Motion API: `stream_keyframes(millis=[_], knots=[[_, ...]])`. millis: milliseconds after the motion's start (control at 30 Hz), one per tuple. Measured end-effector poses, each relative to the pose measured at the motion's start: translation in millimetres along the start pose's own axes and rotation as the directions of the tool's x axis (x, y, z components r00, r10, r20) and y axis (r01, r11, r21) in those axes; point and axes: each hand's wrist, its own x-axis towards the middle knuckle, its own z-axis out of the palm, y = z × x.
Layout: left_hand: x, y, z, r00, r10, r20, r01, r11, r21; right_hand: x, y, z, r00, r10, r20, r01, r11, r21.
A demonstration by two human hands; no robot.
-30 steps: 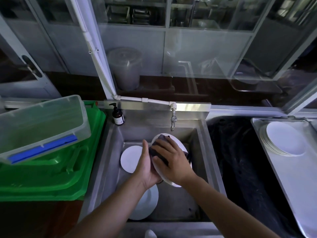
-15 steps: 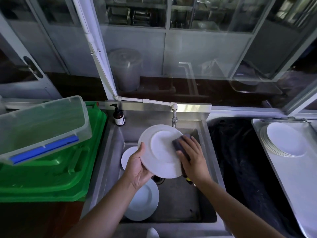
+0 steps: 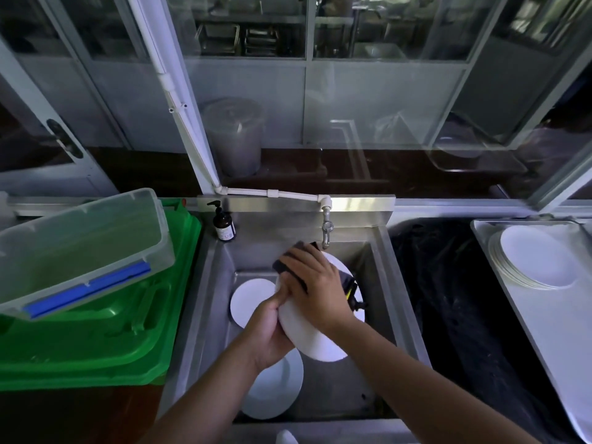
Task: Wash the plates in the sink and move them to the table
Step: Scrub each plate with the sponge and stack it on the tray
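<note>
Steel sink — glass-fronted cabinets behind

Two bare forearms enter from the lower edge of the frame, one from the lower left and one from the lower right, and meet near the centre. No sleeve covers either forearm within the frame. The left hand and the right hand are ungloved. The wrists and the visible fingers carry no watch, ring or band.
</note>
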Motion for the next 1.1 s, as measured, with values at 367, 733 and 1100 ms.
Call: stream_keyframes(millis=[367, 733, 1100], knots=[[-13, 2, -1, 0.997, 0.071, 0.026, -0.073, 0.995, 0.070, 4, -9, -7, 0.986, 0.102, -0.131, -0.089, 0.991, 0.101], [-18, 1, 8, 0.995, 0.083, 0.055, -0.088, 0.993, 0.083, -3, 8, -18, 0.923, 0.360, -0.134, -0.356, 0.933, 0.053], [-14, 2, 3, 0.993, 0.103, 0.065, -0.104, 0.994, 0.021, -16, 44, -30, 0.866, 0.497, -0.047, -0.491, 0.865, 0.106]])
